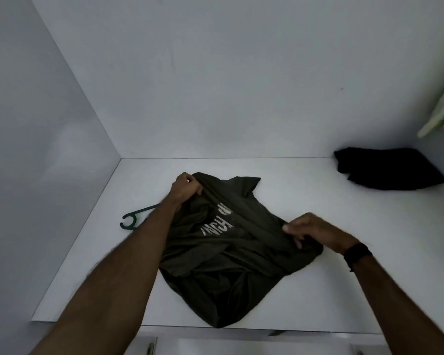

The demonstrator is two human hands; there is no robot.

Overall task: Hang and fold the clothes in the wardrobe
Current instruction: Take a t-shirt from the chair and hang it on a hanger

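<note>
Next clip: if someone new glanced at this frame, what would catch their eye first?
Most likely the dark olive T-shirt with pale lettering, lying crumpled mid-shelf, gripped by the left hand at its far corner and the right hand at its right edge. Next, the folded black garment in the shelf's back right corner, then the green hanger poking out by the left forearm.

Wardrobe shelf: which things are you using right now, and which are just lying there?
In use:
dark green shirt
left hand, gripping it
right hand, gripping it

Lying about:
green hanger
black folded garment
pale green cloth

Home wardrobe: white shelf (318, 201), hanger (131, 221), clothes (390, 171).
</note>
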